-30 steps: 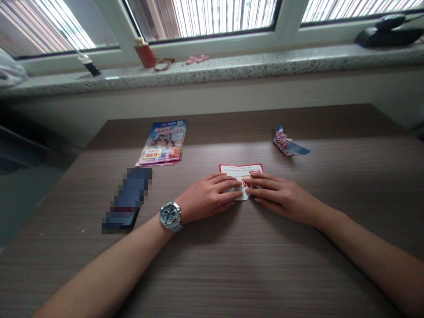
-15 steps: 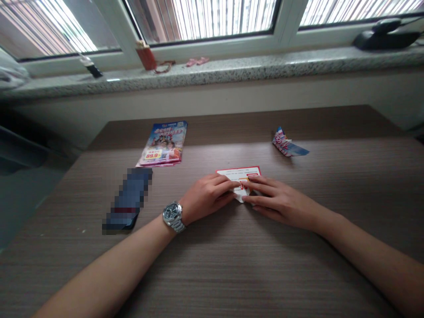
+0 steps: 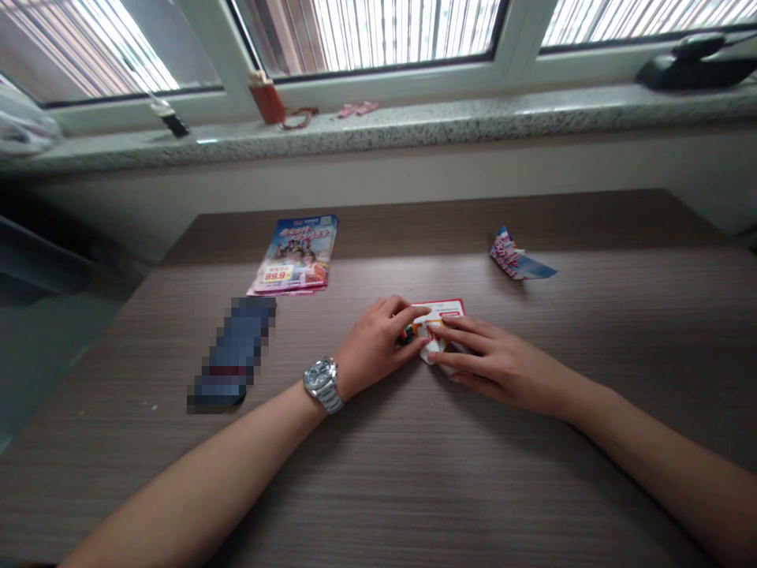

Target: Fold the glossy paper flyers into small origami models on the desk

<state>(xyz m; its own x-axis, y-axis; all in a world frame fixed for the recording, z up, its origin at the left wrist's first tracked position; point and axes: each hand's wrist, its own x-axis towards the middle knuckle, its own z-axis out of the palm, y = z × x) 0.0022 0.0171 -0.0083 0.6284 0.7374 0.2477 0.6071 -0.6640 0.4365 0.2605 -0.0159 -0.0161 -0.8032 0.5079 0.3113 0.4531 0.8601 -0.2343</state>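
A white paper with a red border (image 3: pixel 442 313) lies on the wooden table (image 3: pixel 414 473), partly folded. My left hand (image 3: pixel 378 345), with a steel watch on its wrist, curls its fingers round the paper's left flap and lifts it. The outstretched fingers of my right hand (image 3: pixel 490 363) press the paper's right side flat against the table. Most of the sheet is hidden under both hands.
A stack of colourful flyers (image 3: pixel 296 256) lies at the back left, and a phone (image 3: pixel 233 355) sits nearer on the left. A folded paper piece (image 3: pixel 516 259) rests at the back right. The stone windowsill (image 3: pixel 414 126) holds a red box (image 3: pixel 266 99) and small items.
My left hand has gone from lying flat to curling and folding the paper's left part over toward the middle. The visible paper has grown smaller. My right hand stays pressed on it.
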